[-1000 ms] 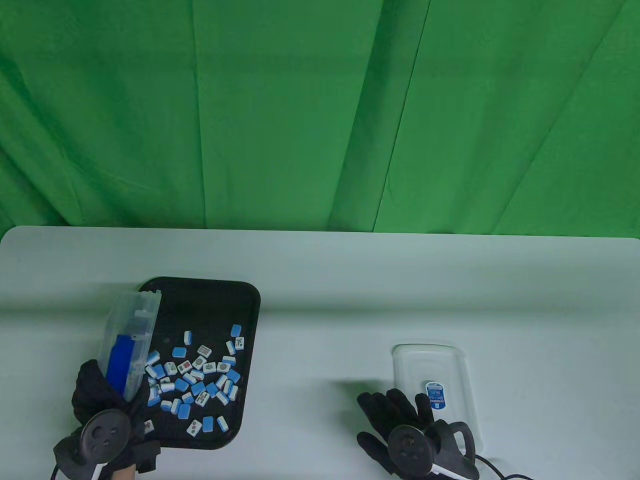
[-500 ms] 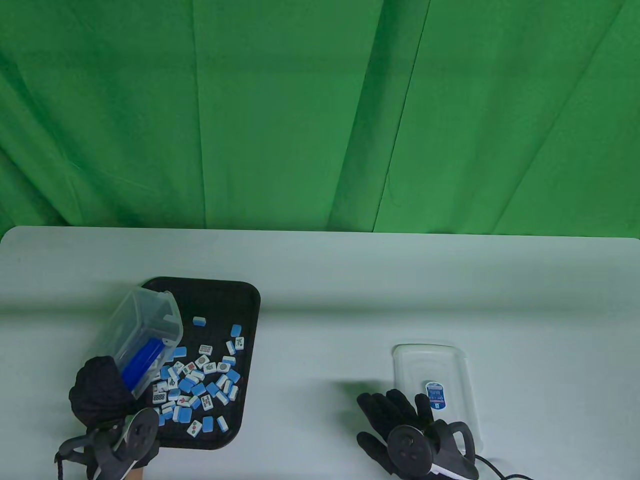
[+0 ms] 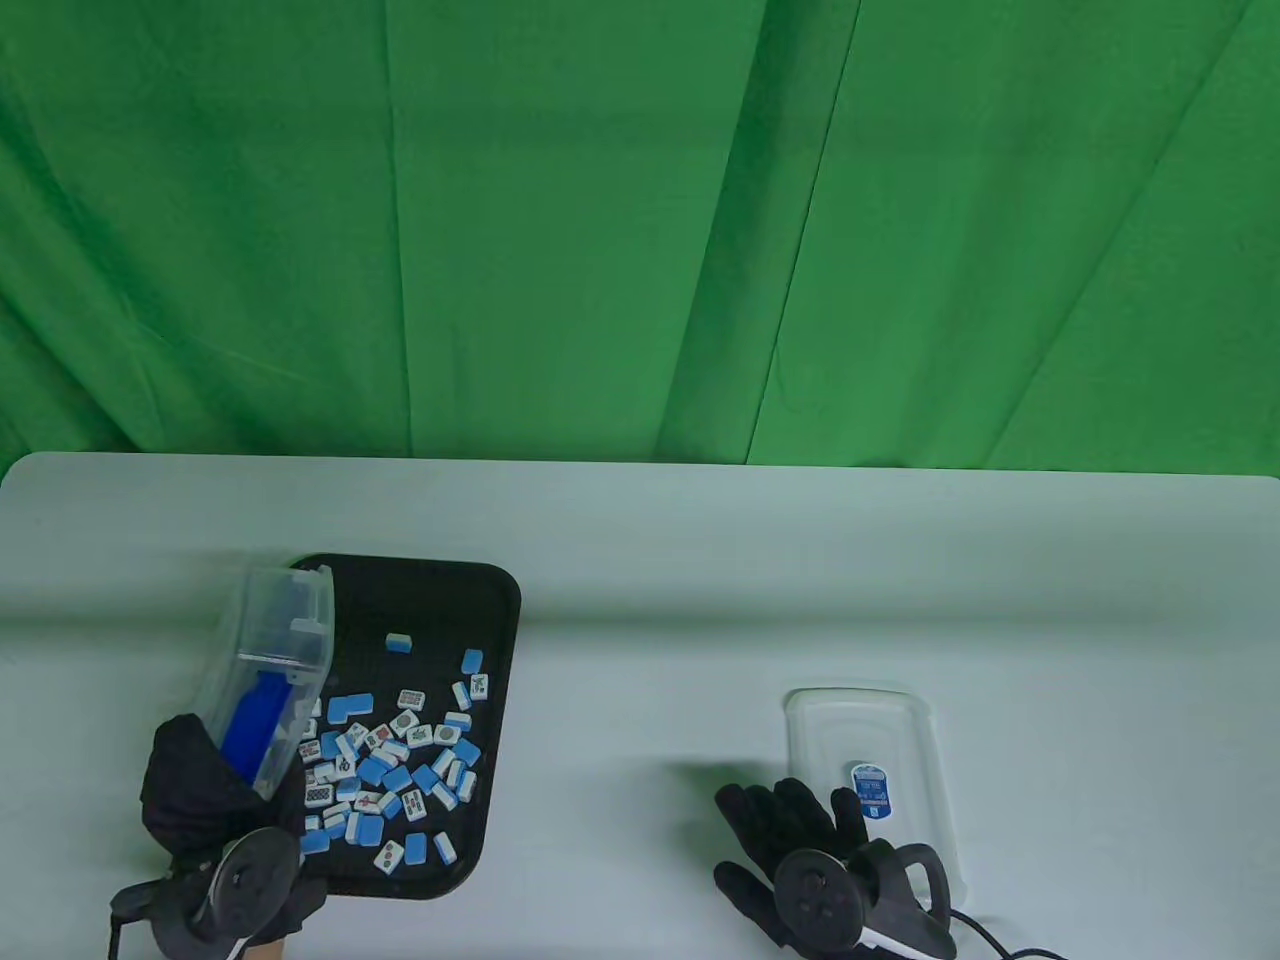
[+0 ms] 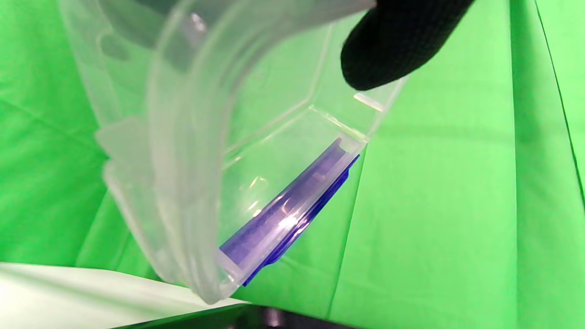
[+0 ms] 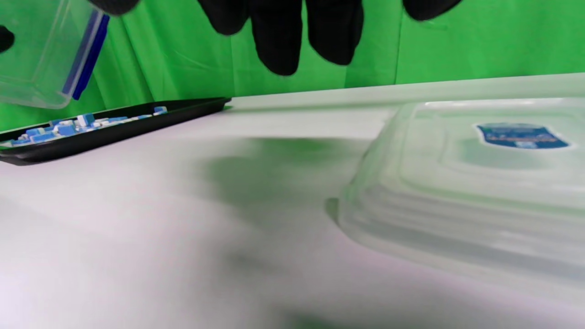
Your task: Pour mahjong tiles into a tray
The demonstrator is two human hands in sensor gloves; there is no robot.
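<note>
A black tray [image 3: 420, 590] lies at the table's left and holds several blue-and-white mahjong tiles [image 3: 400, 760]. My left hand [image 3: 195, 790] grips a clear plastic box [image 3: 270, 670] with a blue latch, tipped on its side over the tray's left edge, its mouth toward the tiles. In the left wrist view the box [image 4: 192, 151] looks empty inside, with one fingertip [image 4: 393, 50] on its wall. My right hand [image 3: 790, 830] rests flat on the table with fingers spread, holding nothing. The right wrist view shows the tray [image 5: 114, 128] and the box [image 5: 45, 55] at the far left.
The box's clear lid [image 3: 870, 770] with a blue label lies flat on the table just right of my right hand; it fills the right of the right wrist view [image 5: 480, 183]. A green cloth [image 3: 640, 230] hangs behind the table.
The box in my left hand swung right and tipped down, then rolled back steeper at the tray's left edge. More tiles lie on the tray, one apart at its middle. The right hand stayed still.
</note>
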